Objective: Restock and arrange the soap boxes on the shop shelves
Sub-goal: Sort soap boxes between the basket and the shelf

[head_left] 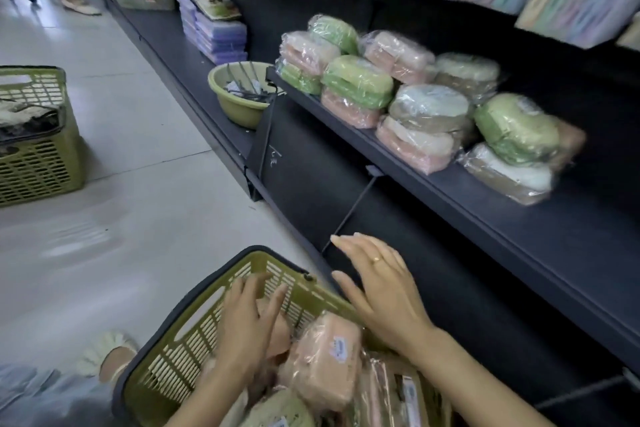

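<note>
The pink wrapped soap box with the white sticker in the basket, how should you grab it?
Take the pink plastic-wrapped soap box across its two long sides, coming down from above. It lies on top of the pile in the green plastic basket with its broad face up and nothing covering it. The open right hand hovers closest; the left hand is already reaching onto another pink box.

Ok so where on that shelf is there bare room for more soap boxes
Bare shelf lies right of the last green-topped stack, toward the near end. The left stretch is crowded with wrapped soap boxes stacked two high.
</note>
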